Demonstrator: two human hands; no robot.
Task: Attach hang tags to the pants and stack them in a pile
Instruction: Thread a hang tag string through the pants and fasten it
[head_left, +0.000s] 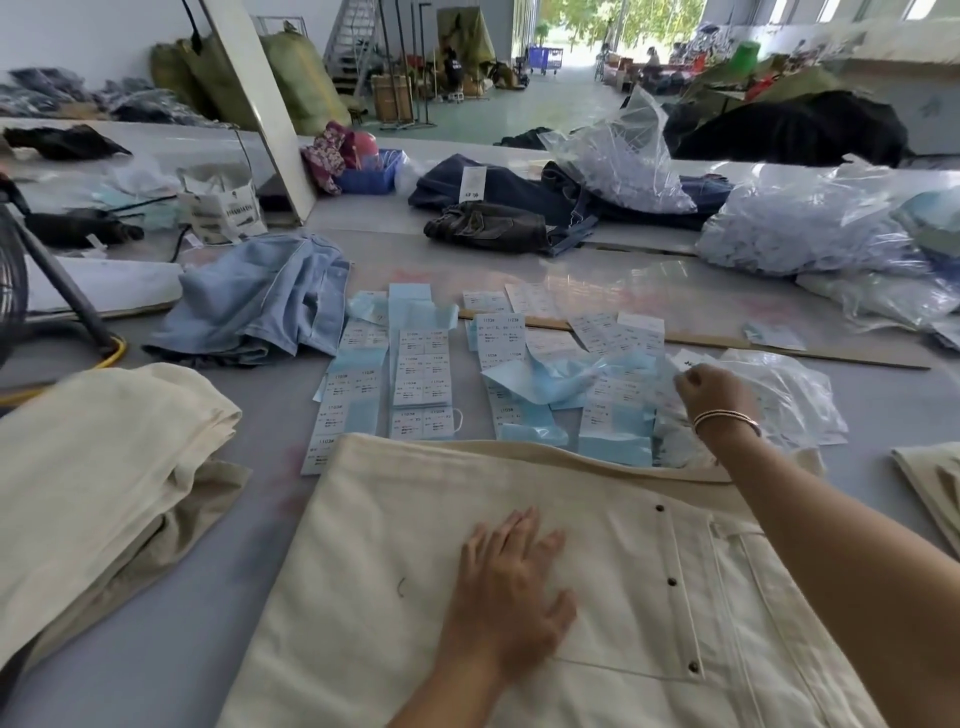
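The pants (519, 571), cream-coloured, lie spread flat on the counter (208, 597) directly in front of the person, with their long axis running away to the lower right and a row of dark snaps near the pocket edge. The left hand (511, 592) rests on the middle of the pants, its fingers (524, 535) straight and slightly spread, pressing the cloth flat and holding nothing.

The relation that matters is beyond the far edge of the pants. There the hang tags (421, 384) lie in rows of white and pale blue, just past the cloth. The right hand (719, 395) reaches over the pants to the right end of those rows, beside a clear plastic bag (789, 400). Its fingers are curled inward; they seem to be pinching a tag or a loop, but the view is too small to say which, or whether anything is held at all. This hand is clearly the nearer one to the tags, and anything it picks must come back toward the person to reach the pants.

To the left of the pants sits a pile of folded cream pants (104, 493), well apart from the right hand and closer to the left one. I judge the tagging of this pair not yet done, with stacking to follow toward that pile.
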